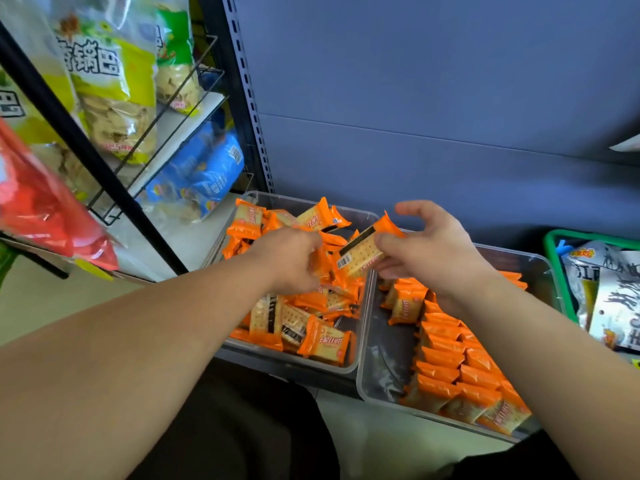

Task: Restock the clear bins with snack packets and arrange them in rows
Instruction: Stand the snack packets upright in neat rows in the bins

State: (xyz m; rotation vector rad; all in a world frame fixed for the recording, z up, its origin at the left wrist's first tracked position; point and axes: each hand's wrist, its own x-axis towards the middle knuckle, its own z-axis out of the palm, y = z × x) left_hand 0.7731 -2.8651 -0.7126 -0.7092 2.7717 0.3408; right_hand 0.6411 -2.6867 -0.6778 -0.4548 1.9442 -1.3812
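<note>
Two clear bins stand side by side on the floor. The left bin (pixel 353 367) holds a loose heap of orange cracker packets (pixel 304 327). The right bin (pixel 384 382) has orange packets standing in tidy rows (pixel 460 372) along its right side. My left hand (pixel 289 259) reaches down into the heap with curled fingers, its fingertips hidden among the packets. My right hand (pixel 429 251) pinches one orange cracker packet (pixel 363 251) between thumb and fingers, held above the gap between the two bins.
A black wire rack (pixel 162 133) at left carries large yellow-green and blue snack bags. A red bag (pixel 45 209) hangs at the far left. A green basket (pixel 550 244) with silver packets sits at right. A blue-grey panel stands behind the bins.
</note>
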